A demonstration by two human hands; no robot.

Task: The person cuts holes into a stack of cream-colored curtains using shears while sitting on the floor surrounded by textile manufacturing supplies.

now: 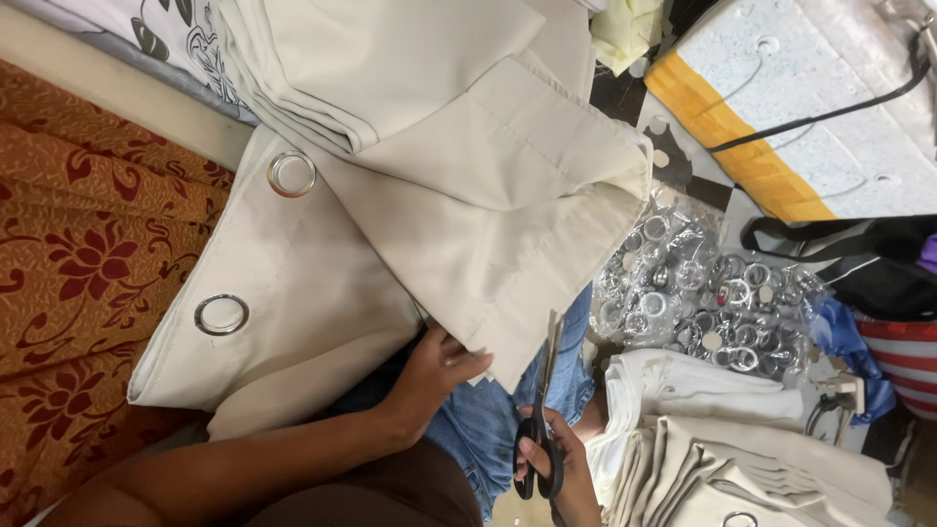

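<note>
Scissors (540, 429) clenched in right hand (561, 468), left hand (434, 376) gripping beige curtain (468, 195); eyelet rings bagged (703, 293).

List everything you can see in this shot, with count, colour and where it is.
Cream eyelet curtain fabric: one, centre, folded over.
Silver metal eyelet rings: two set in the fabric, left.
Red-orange floral cloth: one, far left.
Clear bag of loose silver rings: one, right of centre.
Folded cream fabric stack: one, lower right.
White and yellow foam board: one, upper right.
Black-handled scissors: one, bottom centre, blades up.
Left hand: grips the fabric's lower edge.
Right hand: holds the scissors.
</note>
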